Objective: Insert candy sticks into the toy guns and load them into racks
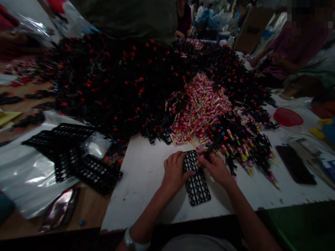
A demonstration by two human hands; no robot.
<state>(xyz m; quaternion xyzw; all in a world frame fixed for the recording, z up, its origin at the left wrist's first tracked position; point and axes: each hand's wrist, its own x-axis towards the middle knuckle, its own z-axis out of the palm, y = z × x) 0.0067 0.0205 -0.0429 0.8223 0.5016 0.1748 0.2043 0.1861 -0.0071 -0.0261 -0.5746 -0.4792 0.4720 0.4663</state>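
Observation:
In the head view, a black perforated plastic tray [198, 191] lies on the white board in front of me. My left hand [174, 172] grips its left edge, with the thumb over the top face. My right hand [215, 169] is closed at the tray's upper right, its fingers pinching a small black plastic toy piece [209, 150]. Something small and coloured shows at those fingertips, too blurred to name. Just beyond both hands rises a heap of small pink, red and yellow tubes [205, 101]. Black toy pieces with orange and blue tips [104, 80] are piled around that heap.
More black perforated trays [98, 172] lie at left on clear plastic sheeting [28, 177]. To the right are a dark phone [295, 164] and a red round lid [288, 116]. Other people sit around the pile, one in a purple shirt [293, 52] at far right.

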